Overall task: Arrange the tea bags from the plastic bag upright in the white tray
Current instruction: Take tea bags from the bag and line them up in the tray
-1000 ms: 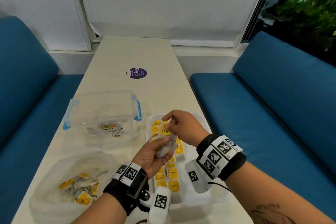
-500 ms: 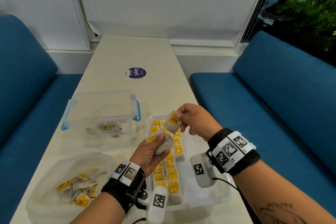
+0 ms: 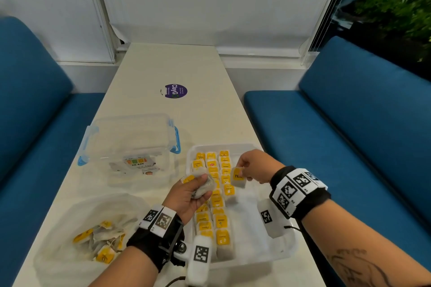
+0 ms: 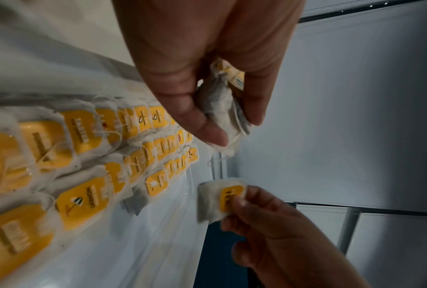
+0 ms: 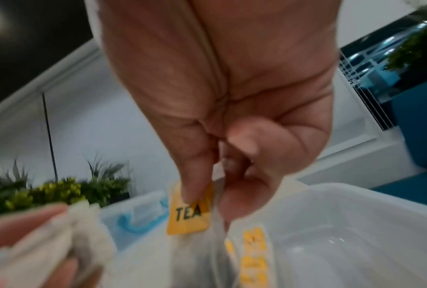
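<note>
Right hand [image 3: 254,165] pinches bag [image 3: 238,177] over tray [image 3: 277,249]; left hand [image 3: 189,196] grips spares [image 3: 205,185]. Best: lower beside third row's end (label up), stand upright.

Held tea bag [image 3: 238,177]: white paper pouch with a yellow tag reading "TEA", pinched at the tag, hanging above the tray's right part, just beside the third row.
Bunch of tea bags [image 3: 203,185]: a few crumpled white pouches with yellow tags, gripped above the tray's left edge.
Tea bags in tray [image 3: 218,200]: 3 rows of white pouches standing with yellow tags facing up, packed along the left side.
White tray [image 3: 277,253]: translucent white, rectangular, on the table; right part bare.
Plastic bag [image 3: 58,221]: clear, crumpled, open, left of the tray.
Tea bags in plastic bag [image 3: 102,243]: loose jumbled heap.
</note>
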{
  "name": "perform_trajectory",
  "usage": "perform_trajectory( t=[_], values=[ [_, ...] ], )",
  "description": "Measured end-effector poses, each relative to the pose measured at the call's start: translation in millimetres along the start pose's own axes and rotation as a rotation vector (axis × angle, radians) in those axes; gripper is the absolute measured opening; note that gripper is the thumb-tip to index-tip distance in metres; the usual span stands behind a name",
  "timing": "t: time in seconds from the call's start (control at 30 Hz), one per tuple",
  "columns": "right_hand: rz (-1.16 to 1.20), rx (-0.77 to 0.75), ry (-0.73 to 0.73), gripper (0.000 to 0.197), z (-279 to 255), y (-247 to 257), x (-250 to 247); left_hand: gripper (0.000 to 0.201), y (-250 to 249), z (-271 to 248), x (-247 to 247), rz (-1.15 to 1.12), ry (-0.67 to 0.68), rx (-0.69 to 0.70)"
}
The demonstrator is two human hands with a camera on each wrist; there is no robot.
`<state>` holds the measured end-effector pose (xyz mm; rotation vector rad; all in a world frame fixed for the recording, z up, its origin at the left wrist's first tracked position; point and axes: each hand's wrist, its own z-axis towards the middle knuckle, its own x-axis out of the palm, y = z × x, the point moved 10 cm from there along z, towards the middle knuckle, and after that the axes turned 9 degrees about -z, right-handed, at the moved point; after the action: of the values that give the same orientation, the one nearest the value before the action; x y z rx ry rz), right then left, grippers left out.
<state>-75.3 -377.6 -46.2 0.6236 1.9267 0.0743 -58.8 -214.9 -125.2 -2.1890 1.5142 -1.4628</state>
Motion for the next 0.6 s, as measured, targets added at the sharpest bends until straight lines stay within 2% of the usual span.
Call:
perform_trajectory(
  t=[0.13,0.27,0.33,0.5,0.6],
  values=[
    [-0.135,0.043,0.205,0.022,8,-11,40,0.008,-1,-2,-3,-0.017,-0.015,-0.006],
    [-0.262,0.030,0.330,0.028,11,-12,65,0.009,-2,-5,-8,-0.036,-0.034,-0.002],
    [-0.289,0.027,0.360,0.026,16,-12,74,0.007,-1,-6,-11,-0.038,-0.042,-0.010],
    [-0.201,0.046,0.379,0.008,24,-9,83,0.005,1,-7,-18,-0.042,-0.055,-0.019],
    [-0.200,0.055,0.333,0.018,32,-9,81,0.005,1,-8,-23,-0.038,-0.061,-0.018]
  ],
)
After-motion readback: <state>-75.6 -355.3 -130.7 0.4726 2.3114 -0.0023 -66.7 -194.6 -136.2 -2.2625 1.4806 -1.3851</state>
